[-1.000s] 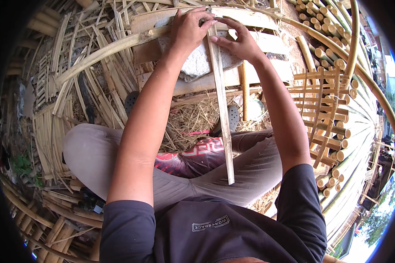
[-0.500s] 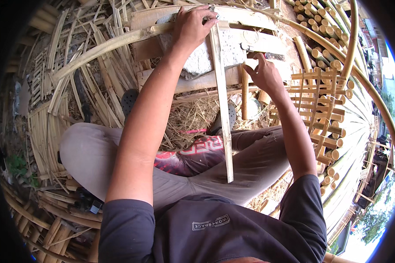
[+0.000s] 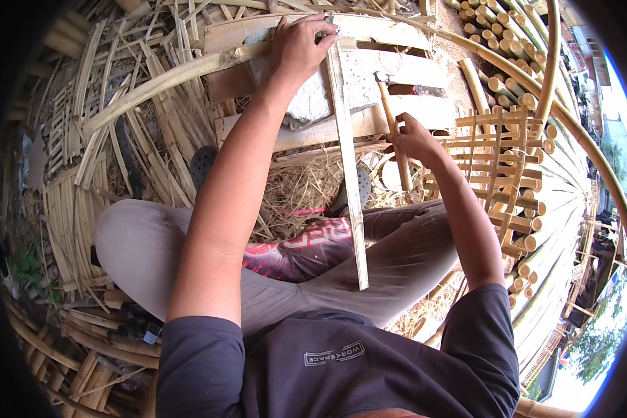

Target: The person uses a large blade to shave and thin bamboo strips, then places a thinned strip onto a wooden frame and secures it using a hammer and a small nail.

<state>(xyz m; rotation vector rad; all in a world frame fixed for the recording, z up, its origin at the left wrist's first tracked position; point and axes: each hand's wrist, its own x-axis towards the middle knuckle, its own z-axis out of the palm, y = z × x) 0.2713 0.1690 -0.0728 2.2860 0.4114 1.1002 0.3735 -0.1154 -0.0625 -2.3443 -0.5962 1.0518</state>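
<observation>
My left hand reaches to the far end of a pale split bamboo strip, its thumb and fingers pinched there. A small dark thing shows at the fingertips, too small to name. From there the strip slopes down toward my lap. My right hand is closed round the wooden handle of a hammer, whose small metal head points away from me. Under the strip's far part lies a rough grey stone block. A curved bamboo piece runs leftward from beside my left hand.
The stone rests on a low bench of bamboo slats. A lattice of bamboo slats stands at the right, by stacked bamboo poles. Split strips litter the left side. Straw shavings cover the ground between my crossed legs and the bench.
My right hand has moved nearer to me and closed on the hammer's handle. The hammer has shifted and tilted slightly. The left hand stays at the strip's end.
</observation>
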